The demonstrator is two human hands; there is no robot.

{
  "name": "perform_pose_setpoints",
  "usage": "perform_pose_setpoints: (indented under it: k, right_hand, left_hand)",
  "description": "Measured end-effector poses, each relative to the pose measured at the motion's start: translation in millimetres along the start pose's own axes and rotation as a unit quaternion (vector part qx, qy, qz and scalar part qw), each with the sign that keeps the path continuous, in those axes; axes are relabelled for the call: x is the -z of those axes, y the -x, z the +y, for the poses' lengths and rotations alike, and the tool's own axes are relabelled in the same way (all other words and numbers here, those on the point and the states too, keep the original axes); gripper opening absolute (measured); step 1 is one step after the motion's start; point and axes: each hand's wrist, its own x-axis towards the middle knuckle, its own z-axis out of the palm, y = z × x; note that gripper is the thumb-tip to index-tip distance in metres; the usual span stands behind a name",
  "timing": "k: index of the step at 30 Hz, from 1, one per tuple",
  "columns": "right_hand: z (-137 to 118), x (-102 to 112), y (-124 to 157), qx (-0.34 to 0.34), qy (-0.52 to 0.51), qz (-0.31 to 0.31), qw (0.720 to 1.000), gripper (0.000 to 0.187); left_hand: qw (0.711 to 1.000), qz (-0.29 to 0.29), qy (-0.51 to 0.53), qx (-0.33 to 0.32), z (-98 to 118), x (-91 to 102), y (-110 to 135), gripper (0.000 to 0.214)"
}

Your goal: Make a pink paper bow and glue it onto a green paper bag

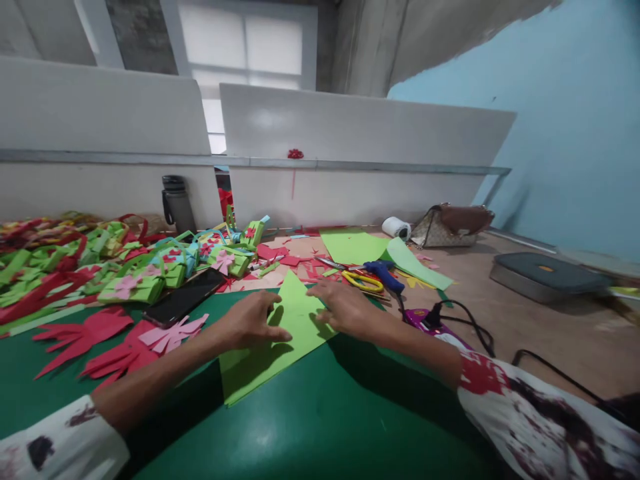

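A folded sheet of light green paper [295, 333], tapering to a point at its far end, lies on the dark green table surface [320, 427]. My left hand [253, 320] is at the sheet's left edge, thumb stretched out over it and fingers apart. Across from it, my right hand [345, 308] rests at the right edge with its fingers curved and spread. Neither hand is gripping anything. Just beyond the right hand lie yellow-handled scissors [363, 281] and a blue glue gun [384, 272]. Pink and red paper cutouts [127, 350] lie left of my left forearm.
A black phone [186, 298] lies at the left, before a heap of small green paper bags [135, 288]. Behind stands a dark bottle [179, 203]. Red paper scraps [295, 260] and more green sheets [353, 245] lie farther back. A purple power strip [430, 321] with black cords, a handbag [450, 225] and a lidded box [547, 275] are right.
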Motion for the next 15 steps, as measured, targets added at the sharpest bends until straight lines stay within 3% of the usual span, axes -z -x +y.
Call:
perform_pose_setpoints:
  k: [3, 6, 11, 15]
  right_hand:
    - [1, -3, -15, 0.052, -0.027, -0.043, 0.997, 0.061]
    - [7, -8, -27, 0.062, -0.041, -0.066, 0.995, 0.062]
    - [11, -13, -26, 0.032, -0.078, -0.070, 0.994, 0.040]
    - [11, -16, -22, -0.010, -0.142, -0.028, 0.989, 0.028]
  left_hand:
    - [0.999, -0.028, -0.016, 0.004, 7, 0.3, 4, 0.079]
    - [0.999, -0.046, -0.018, -0.001, 12, -1.2, 5, 0.078]
    - [0.999, -0.034, -0.009, -0.009, 9, -5.4, 4, 0.074]
    - [1.000, 0.008, -0.006, 0.001, 7, -13.1, 1, 0.069]
